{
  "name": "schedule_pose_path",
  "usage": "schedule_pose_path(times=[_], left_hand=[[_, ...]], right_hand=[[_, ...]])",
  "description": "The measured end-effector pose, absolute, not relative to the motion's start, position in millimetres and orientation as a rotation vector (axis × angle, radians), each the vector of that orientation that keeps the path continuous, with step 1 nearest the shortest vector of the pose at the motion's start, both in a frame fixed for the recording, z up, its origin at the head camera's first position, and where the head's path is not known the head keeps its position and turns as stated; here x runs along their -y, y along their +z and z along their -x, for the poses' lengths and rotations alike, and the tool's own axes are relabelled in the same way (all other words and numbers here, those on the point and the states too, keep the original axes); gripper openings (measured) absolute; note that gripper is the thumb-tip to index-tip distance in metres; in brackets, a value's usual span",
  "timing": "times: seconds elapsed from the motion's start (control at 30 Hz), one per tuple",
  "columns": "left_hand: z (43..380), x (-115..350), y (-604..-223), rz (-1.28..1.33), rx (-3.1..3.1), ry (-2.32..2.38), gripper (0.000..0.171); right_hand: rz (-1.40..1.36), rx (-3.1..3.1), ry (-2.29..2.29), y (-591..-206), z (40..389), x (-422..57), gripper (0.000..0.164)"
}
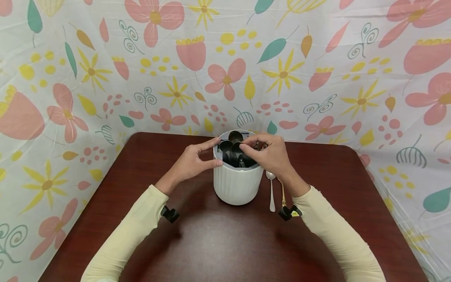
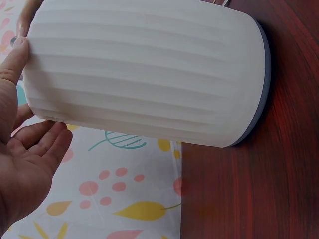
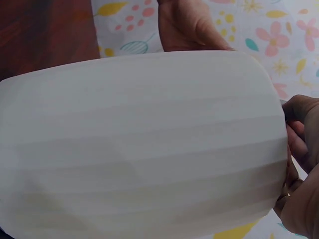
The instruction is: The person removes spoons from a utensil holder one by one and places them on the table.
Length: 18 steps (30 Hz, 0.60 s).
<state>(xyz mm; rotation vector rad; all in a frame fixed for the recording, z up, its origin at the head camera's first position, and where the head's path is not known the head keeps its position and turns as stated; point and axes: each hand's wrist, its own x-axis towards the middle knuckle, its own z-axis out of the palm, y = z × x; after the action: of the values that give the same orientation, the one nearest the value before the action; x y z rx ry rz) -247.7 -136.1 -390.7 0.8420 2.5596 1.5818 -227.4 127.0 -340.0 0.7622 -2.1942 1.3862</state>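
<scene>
Left hand (image 1: 190,162) steadies white holder (image 1: 237,184); right hand (image 1: 269,154) pinches spoon (image 1: 235,147).

One white holder (image 1: 237,184), three dark spoons (image 1: 233,148) inside, two spoons (image 1: 271,192) on surface (image 1: 225,243), two hands (image 1: 192,162).

white ribbed holder (image 1: 237,184) | stood upright at frame centre | dark spoons (image 1: 233,148) were held inside, bowls up

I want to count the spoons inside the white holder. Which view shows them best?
The head view. It looks down into the holder, so the dark spoons show under the right hand. Both wrist views show only the holder's ribbed outer wall, no spoons inside.
</scene>
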Motion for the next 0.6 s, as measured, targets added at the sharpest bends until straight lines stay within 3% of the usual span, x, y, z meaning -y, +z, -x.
schedule_pose_path(times=[0.23,0.6], left_hand=[[248,136,-391,-0.847,-2.569,1.566,0.072],[246,136,-389,-0.836,-2.564,1.569,0.072]], right_hand=[[-0.823,2.107,1.395,-348,245,-135,0.004],[-0.874,2.015,1.341,-321,248,-138,0.001]])
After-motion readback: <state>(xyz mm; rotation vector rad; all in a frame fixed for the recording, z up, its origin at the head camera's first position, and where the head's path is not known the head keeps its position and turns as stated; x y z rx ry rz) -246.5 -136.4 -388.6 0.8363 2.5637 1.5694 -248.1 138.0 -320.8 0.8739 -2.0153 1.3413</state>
